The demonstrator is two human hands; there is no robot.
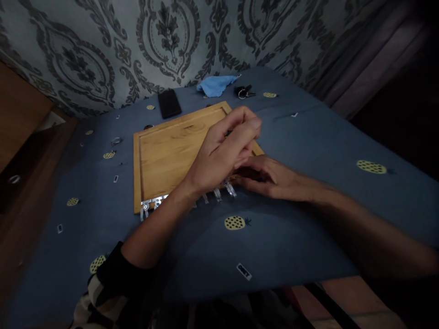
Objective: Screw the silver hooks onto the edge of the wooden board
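A wooden tray-like board (164,151) lies on a blue cloth with yellow pineapple prints. A row of small metal parts (152,203) lines the board's near edge. My left hand (222,153) hovers over the board's right side with its fingers curled and pinched together; what they hold is hidden. My right hand (265,176) rests low at the board's right near corner, fingers bent around something dark that I cannot make out. The two hands touch or nearly touch.
A black phone (169,103), a light blue rag (216,85) and a bunch of keys (244,92) lie at the far edge by the patterned wall. Small metal bits (243,271) are scattered on the cloth. A wooden cabinet (20,114) stands at the left.
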